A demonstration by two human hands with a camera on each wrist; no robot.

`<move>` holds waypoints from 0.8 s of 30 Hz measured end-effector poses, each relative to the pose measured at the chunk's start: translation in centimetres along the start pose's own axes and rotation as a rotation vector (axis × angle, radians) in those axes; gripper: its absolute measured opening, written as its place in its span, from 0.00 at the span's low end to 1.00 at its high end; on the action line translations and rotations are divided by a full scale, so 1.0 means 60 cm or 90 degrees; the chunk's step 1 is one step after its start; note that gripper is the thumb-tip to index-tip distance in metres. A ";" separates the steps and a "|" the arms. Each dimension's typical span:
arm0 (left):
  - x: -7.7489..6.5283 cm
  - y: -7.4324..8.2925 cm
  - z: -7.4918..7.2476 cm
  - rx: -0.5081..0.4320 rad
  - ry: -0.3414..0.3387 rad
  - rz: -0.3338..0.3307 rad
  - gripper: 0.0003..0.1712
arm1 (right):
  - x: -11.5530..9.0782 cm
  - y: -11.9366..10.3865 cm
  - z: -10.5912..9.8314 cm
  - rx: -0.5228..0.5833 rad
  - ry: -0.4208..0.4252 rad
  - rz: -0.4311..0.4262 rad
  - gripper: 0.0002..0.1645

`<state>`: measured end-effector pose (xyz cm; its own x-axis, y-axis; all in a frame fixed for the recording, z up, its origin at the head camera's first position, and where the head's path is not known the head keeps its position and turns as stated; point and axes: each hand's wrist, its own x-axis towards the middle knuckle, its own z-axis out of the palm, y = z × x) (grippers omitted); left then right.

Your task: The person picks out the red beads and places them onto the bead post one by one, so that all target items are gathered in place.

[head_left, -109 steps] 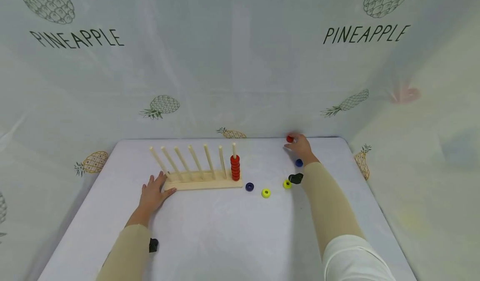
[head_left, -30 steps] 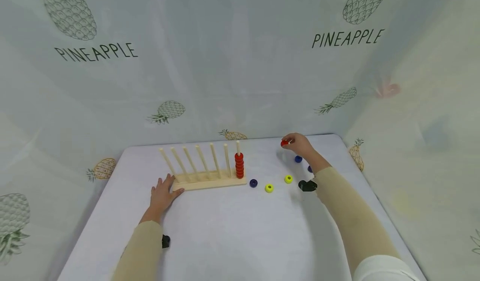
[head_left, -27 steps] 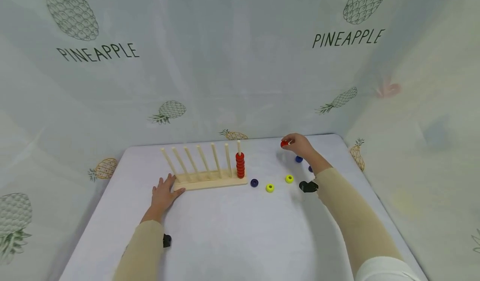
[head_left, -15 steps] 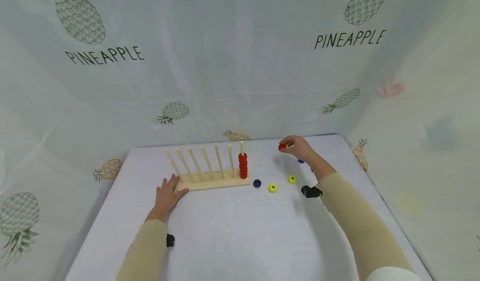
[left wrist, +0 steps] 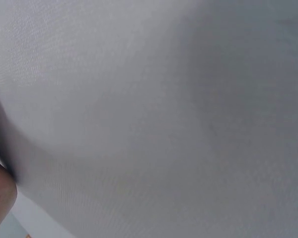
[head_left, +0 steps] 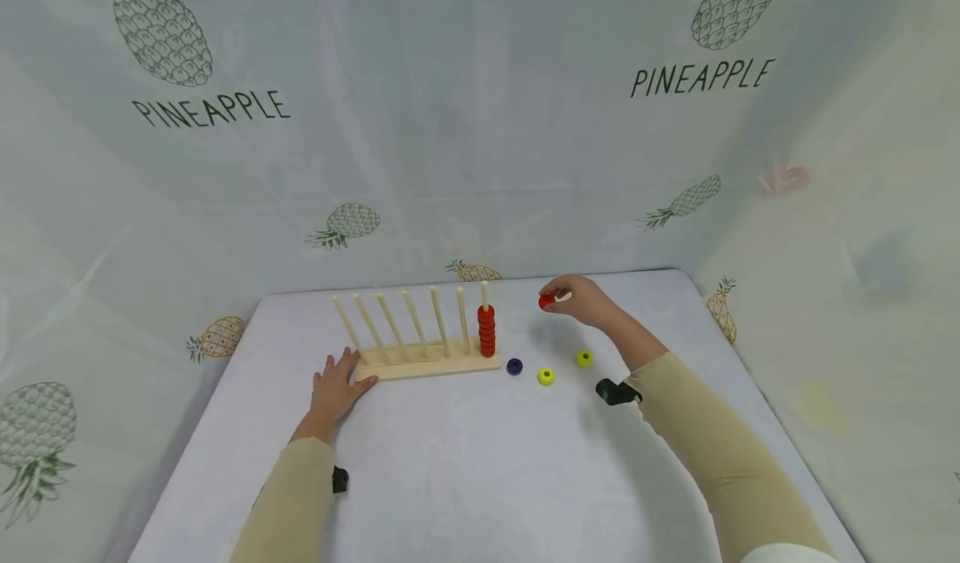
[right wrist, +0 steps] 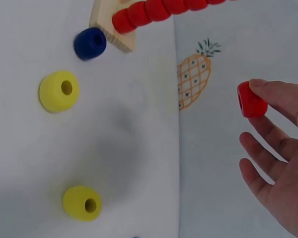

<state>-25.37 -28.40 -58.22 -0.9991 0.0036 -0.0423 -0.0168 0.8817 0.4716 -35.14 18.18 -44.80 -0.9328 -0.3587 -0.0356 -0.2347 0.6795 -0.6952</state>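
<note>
My right hand [head_left: 581,300] pinches a red bead [right wrist: 252,99] between thumb and index finger, raised above the table to the right of the rack. Its other fingers are spread in the right wrist view. The wooden peg rack [head_left: 431,367] has a row of upright pegs; a stack of several red beads [head_left: 487,331] sits on the rightmost one, and the other pegs are bare. My left hand [head_left: 333,392] lies with straight, spread fingers against the rack's left end, thumb at the front edge. In the left wrist view only a fingertip [left wrist: 0,193] shows.
A dark blue bead [head_left: 514,367] lies just right of the rack. Two yellow beads, one nearer [head_left: 546,376] and one farther right [head_left: 584,359], lie on the white table [head_left: 450,463]. A pineapple-print sheet [head_left: 480,129] hangs behind the table's back edge.
The right hand has lifted the red bead from near the back edge and carried it left toward the rack. The left hand stays at the rack's end; the head view has shifted slightly.
</note>
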 end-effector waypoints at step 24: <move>-0.004 0.008 -0.004 0.006 0.004 0.003 0.45 | -0.021 -0.106 -0.004 0.022 -0.059 -0.098 0.17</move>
<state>-25.13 -28.10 -57.80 -0.9994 0.0049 -0.0349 -0.0119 0.8859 0.4637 -32.55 14.47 -40.20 -0.8572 -0.5149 0.0078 -0.3610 0.5900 -0.7222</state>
